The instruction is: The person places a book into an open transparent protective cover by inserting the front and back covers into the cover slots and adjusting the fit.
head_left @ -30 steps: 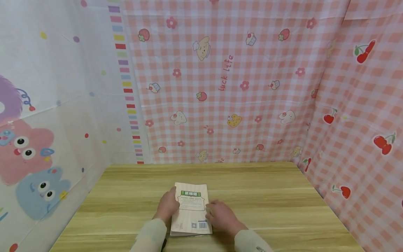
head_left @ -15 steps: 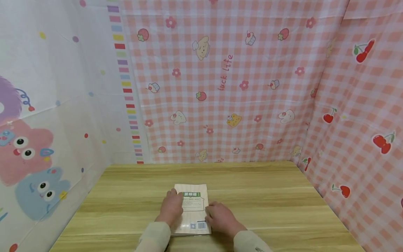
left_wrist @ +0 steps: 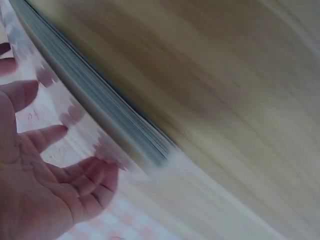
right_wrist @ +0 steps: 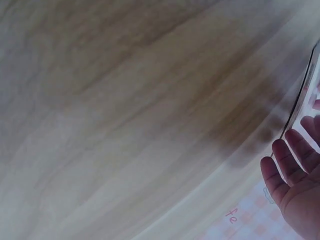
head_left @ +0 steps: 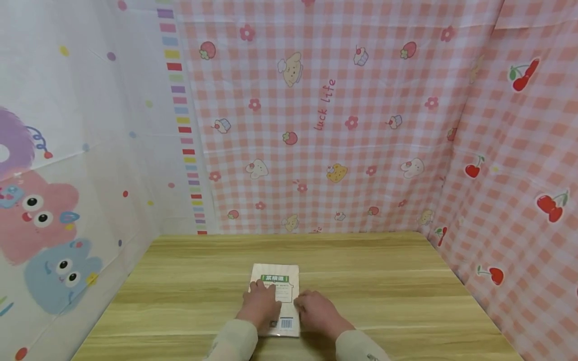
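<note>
A pale book [head_left: 288, 300] with a green title label and a barcode lies closed on the wooden table [head_left: 384, 286]. My left hand [head_left: 262, 306] rests over the left part of its cover, hiding some of the print. In the left wrist view, the loosely bent fingers [left_wrist: 45, 137] are over the glossy cover, beside the page edges [left_wrist: 100, 92]. Along the book's right side, my right hand [head_left: 318, 313] touches the edge near its middle. The right wrist view shows its fingers [right_wrist: 287, 157] nearly straight, beside the book's dark-lined edge [right_wrist: 301, 92].
Behind the table hangs a pink checked cloth [head_left: 316, 150] with printed figures. A white cloth with cartoon figures [head_left: 49, 215] stands along the left side, and more checked cloth [head_left: 519, 175] along the right. Table surface extends on both sides of the book.
My left hand has slid rightward from the book's left edge onto its cover, and a little nearer to me. The right hand stays at the right edge, and the book has hardly shifted.
</note>
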Demonstrator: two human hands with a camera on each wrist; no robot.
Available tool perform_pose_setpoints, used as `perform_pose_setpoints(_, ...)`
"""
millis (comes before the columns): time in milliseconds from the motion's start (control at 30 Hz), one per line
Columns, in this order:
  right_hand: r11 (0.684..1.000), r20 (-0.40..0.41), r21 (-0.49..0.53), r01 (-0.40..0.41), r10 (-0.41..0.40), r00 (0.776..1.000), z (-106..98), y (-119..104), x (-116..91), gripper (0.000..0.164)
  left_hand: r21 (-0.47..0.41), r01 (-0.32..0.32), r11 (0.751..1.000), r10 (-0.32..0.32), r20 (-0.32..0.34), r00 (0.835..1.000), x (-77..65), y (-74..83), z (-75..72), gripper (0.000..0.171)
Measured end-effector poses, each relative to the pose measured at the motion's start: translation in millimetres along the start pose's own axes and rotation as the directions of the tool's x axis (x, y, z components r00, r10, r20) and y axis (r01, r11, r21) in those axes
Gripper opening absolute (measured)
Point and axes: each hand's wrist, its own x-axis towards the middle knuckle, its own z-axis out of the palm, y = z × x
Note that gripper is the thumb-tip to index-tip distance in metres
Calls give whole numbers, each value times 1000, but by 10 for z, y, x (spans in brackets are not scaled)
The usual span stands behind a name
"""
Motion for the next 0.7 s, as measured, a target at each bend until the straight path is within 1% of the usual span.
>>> perform_pose_setpoints(100,998,-3,36,-46,46,999,-42,6,-1,12,37,33,999,-33,7,999,4,57,20,59)
perform_pose_setpoints(200,992,-9,52,-113,113,994,-75,25,-8,24,74,70,995,-72,24,997,6,88,51,81)
perform_pose_setpoints(300,986,-18,67,-152,153,988,-94,47,-15,27,72,107,992,-111,47,993,-21,105,66,101)
perform_pose_setpoints(400,982,-31,84,-167,170,985,-109,58,-23,25,60,126,990,-130,67,989,-56,99,75,113)
perform_pose_setpoints(500,980,-42,97,-175,180,983,-128,60,-29,24,70,122,990,-127,64,990,-78,79,72,114)
perform_pose_setpoints(633,980,-53,86,-181,185,981,-131,73,-27,26,89,111,990,-117,57,992,-64,42,69,108)
perform_pose_setpoints(700,980,-57,78,-181,186,981,-119,85,-25,26,98,98,990,-103,43,994,-47,22,67,106)
